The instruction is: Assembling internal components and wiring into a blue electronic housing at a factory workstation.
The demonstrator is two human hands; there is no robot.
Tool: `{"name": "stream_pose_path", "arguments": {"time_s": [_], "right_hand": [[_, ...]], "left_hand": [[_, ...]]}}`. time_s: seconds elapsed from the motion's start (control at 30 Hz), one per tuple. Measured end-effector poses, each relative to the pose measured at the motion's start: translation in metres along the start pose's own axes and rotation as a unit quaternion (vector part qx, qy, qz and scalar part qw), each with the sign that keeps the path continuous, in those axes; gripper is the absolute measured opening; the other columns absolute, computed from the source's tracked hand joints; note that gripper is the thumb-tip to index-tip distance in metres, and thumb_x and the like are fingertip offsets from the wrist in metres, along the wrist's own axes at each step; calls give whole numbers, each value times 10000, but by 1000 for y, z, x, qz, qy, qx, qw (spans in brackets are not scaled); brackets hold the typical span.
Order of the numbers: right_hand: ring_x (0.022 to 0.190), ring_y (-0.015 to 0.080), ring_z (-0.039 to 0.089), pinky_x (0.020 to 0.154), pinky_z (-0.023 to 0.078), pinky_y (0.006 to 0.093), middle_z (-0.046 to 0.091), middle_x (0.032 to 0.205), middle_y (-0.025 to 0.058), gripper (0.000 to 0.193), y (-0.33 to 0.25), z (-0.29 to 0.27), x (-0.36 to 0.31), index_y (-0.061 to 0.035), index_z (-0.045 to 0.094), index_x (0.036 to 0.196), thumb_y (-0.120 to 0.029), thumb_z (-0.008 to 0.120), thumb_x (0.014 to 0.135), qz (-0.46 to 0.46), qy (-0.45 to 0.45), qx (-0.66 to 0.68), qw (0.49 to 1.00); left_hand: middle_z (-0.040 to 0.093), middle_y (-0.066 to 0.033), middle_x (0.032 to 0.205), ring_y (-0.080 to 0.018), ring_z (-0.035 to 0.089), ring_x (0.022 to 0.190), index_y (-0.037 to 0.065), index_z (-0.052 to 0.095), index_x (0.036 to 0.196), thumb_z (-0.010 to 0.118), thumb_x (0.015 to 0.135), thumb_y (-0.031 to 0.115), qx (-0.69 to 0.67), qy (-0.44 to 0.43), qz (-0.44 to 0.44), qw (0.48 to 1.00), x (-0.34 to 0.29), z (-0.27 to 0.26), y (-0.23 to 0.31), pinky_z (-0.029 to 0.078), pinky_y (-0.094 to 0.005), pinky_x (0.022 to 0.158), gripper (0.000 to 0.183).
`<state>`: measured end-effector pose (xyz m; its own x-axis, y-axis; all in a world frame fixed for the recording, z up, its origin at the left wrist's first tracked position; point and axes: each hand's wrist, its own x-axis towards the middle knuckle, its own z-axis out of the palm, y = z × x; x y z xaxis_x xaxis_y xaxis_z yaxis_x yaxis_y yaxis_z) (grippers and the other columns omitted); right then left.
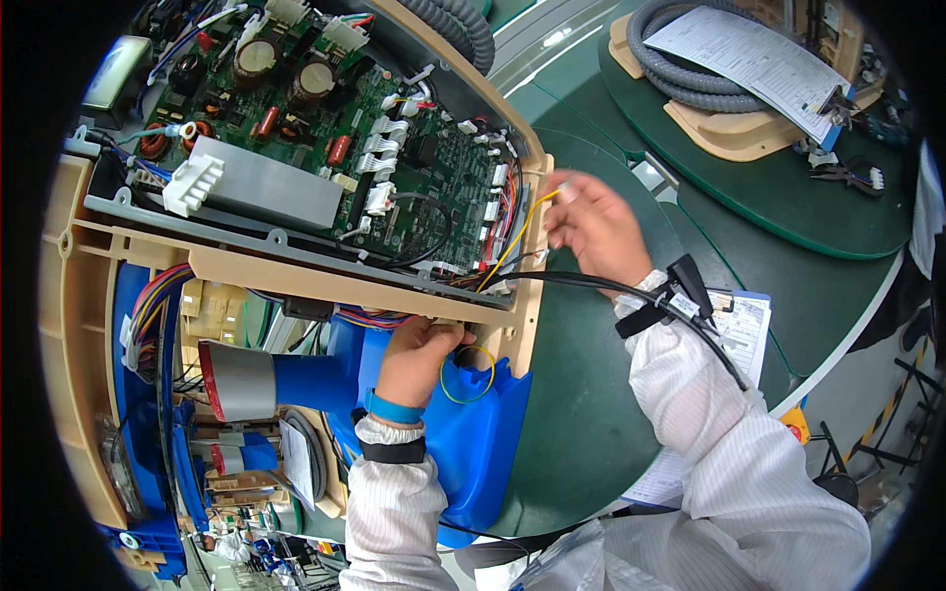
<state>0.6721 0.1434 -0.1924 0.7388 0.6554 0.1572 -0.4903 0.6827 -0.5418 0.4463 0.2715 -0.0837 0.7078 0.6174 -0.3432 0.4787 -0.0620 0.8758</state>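
Observation:
A beige housing (345, 286) holds a green circuit board (419, 231) with capacitors, white plugs and a silver metal block (271, 187). My right hand (596, 231), just off the housing's right edge, pinches the end of a yellow wire (522, 231) that rises from the board's lower right corner. A black cable (581, 281) runs from that corner over my right wrist. Below the housing's front edge my left hand (419, 360) is closed, beside a bundle of coloured wires (365, 317). What its fingertips hold is hidden. Next to them loops a yellow-green wire (443, 389) over a blue plastic part (478, 433).
The housing stands at a round green table (591, 414). Papers on a clipboard (744, 330) lie by my right forearm. A second green surface (838, 212) at the far right carries a grey corrugated hose (645, 59), a paper sheet (754, 59) and pliers (838, 175).

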Motion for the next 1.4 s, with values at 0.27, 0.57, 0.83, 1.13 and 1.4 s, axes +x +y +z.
{"name": "stream_pose_path", "arguments": {"time_s": [0.27,0.57,0.83,1.13,1.4], "right_hand": [[876,80,600,738,504,242,656,1009,23,251,22,-4,2,-15,629,1209,-158,555,1017,8,-108,-228,968],[893,77,627,750,518,234,677,1013,34,254,16,3,0,2,622,1217,-57,573,975,63,-144,-171,973],[750,132,652,685,551,273,683,949,94,225,16,5,0,37,620,1146,-133,538,1024,24,-77,-130,988],[778,132,617,669,508,253,660,987,107,252,9,6,2,41,581,1185,-154,520,1036,-21,60,11,998],[759,158,657,635,550,266,643,1006,111,280,18,6,1,64,567,1182,-169,497,1044,87,-59,-100,989]], "left_hand": [[678,-105,1047,-201,655,933,-47,621,1140,625,903,74,9,-31,-9,999,6,2,-2,512,-334,875,266],[698,-114,1023,-181,671,908,-47,601,1156,631,942,115,-13,-22,10,1000,2,5,0,527,-322,851,270],[676,-103,1068,-212,653,948,-32,626,1169,610,960,173,-17,0,21,1000,-3,14,9,496,-337,893,294],[653,-138,1164,-225,634,1096,-67,515,1311,642,934,164,1,-58,32,998,-11,-1,3,432,-349,1026,461],[670,-146,1109,-214,629,1104,-83,323,1427,712,870,17,60,-60,145,986,-27,2,2,514,-322,950,687]]}}
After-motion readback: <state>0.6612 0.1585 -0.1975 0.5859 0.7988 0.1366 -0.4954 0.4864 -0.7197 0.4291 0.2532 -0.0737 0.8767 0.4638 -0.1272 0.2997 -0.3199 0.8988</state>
